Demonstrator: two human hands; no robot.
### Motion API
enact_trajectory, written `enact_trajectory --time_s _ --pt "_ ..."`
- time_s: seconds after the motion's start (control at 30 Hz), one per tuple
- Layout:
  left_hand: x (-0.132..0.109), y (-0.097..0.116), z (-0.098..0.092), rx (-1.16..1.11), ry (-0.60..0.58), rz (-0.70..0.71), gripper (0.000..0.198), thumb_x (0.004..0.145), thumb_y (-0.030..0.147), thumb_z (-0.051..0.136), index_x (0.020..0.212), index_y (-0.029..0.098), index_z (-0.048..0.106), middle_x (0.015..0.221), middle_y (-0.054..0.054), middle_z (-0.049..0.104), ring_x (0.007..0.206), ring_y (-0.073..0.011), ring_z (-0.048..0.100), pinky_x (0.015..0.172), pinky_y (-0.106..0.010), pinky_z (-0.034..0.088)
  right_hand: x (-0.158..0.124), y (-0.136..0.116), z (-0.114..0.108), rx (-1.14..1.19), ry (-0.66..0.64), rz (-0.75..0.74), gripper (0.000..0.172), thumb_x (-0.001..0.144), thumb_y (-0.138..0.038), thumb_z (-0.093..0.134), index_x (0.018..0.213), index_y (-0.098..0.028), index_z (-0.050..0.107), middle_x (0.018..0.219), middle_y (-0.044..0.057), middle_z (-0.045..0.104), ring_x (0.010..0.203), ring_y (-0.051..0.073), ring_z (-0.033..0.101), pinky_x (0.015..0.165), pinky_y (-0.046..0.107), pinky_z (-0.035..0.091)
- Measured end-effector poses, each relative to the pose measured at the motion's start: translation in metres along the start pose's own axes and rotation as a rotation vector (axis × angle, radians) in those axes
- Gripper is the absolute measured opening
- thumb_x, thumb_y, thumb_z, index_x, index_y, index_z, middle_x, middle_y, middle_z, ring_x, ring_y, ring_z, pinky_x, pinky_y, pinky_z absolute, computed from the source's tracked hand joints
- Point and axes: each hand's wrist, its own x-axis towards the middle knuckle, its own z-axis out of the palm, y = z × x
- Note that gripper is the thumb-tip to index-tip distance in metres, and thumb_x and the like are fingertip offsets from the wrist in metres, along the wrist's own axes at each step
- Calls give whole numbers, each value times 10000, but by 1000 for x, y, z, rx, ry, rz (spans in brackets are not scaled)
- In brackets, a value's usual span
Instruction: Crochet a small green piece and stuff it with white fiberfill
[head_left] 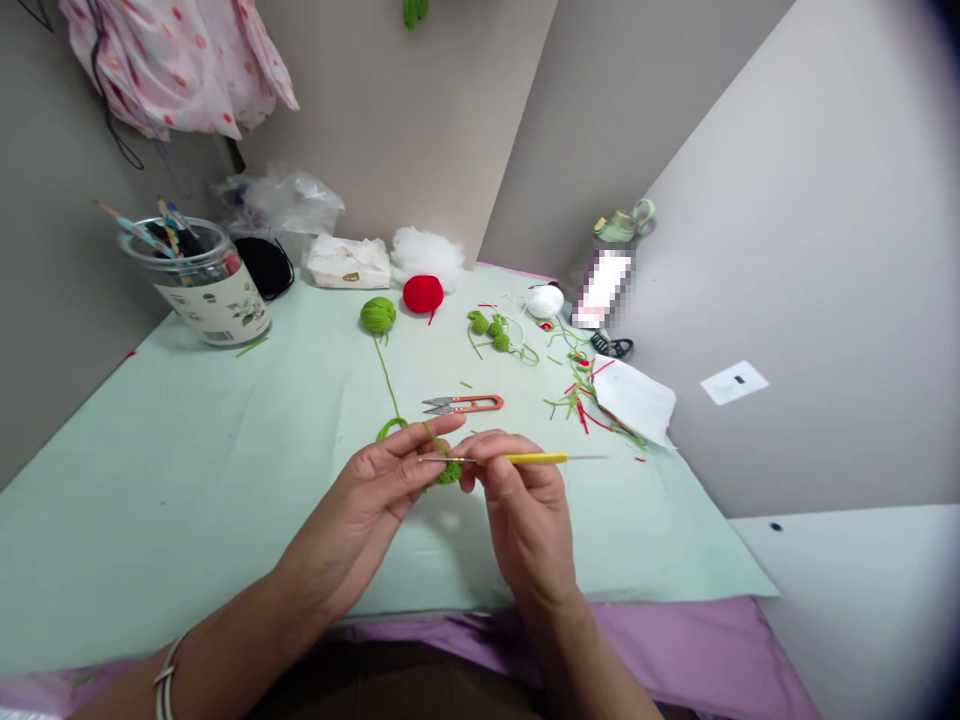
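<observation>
My left hand [375, 490] pinches a small green crochet piece [448, 472], with green yarn looped over its forefinger. The strand [388, 380] runs back to a green yarn ball [377, 313]. My right hand [517, 500] is closed on a yellow-handled crochet hook [525, 458], whose metal tip points left into the green piece. Both hands are held just above the pale green table cover [187, 470], near its front edge.
Orange thread snips [465, 404] lie just beyond my hands. Farther back are a red crochet ball [423, 293], small green crochet pieces [491, 330], white stuffing [429, 252], a white ball [544, 300], yarn scraps by white paper [634, 400], and a jar of pens [199, 280].
</observation>
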Motion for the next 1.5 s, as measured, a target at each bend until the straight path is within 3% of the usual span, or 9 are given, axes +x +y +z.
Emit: enact_trajectory --time_s 0.13,0.27,0.6,0.73,0.8,1.03,1.3,1.4,1.5 --pt "1 1 2 -81 18 -7 205 853 262 846 1052 228 885 1069 -44 844 1061 -188 680 1018 -288 477 5 0 2 126 20 100 155 942 -422 775 911 -272 799 831 15 734 671 147 599 639 283 533" --pt "1 -2 0 -18 83 8 261 813 283 886 1070 240 886 959 -42 825 955 -183 670 946 -295 487 7 0 1 158 23 166 189 919 -445 791 899 -259 769 820 18 717 637 146 568 626 291 523" --pt "-9 2 -8 211 134 150 281 845 214 782 1077 335 884 954 -15 704 1024 -216 546 970 -317 407 6 2 1 131 49 118 190 933 -440 776 910 -252 774 841 24 732 641 140 583 627 289 510" --pt "-8 2 -7 240 93 214 275 884 336 796 1150 352 865 994 -19 704 1040 -228 541 991 -331 401 5 2 1 121 29 106 170 951 -429 761 922 -263 780 888 27 759 646 137 584 625 287 505" --pt "-6 0 -6 273 72 215 381 851 348 868 1227 394 830 993 -1 691 1032 -218 556 1009 -332 407 4 2 2 127 40 99 160 940 -428 773 916 -271 797 860 22 755 658 140 581 632 282 504" --pt "-4 -4 -2 201 -17 80 585 843 289 902 1387 410 725 976 10 719 1039 -194 641 1013 -336 480 1 2 2 -7 83 11 203 933 -463 774 937 -263 808 892 58 783 736 182 648 639 311 540" --pt "-3 0 -1 203 70 72 521 749 264 959 1248 334 823 897 0 698 904 -169 640 883 -289 527 2 -1 2 18 81 -5 152 952 -396 769 933 -252 812 916 53 800 696 150 651 624 283 553" --pt "-5 0 -3 220 64 104 460 774 278 945 1215 348 837 884 13 658 759 -126 621 695 -238 509 4 -4 1 45 87 17 183 956 -415 759 916 -239 787 884 47 788 653 141 649 594 272 553" --pt "-7 0 -5 210 36 138 361 835 319 901 1190 353 847 899 10 638 717 -119 631 656 -242 512 5 -7 -1 13 64 19 228 986 -440 713 908 -228 743 853 46 782 615 142 643 572 279 560"
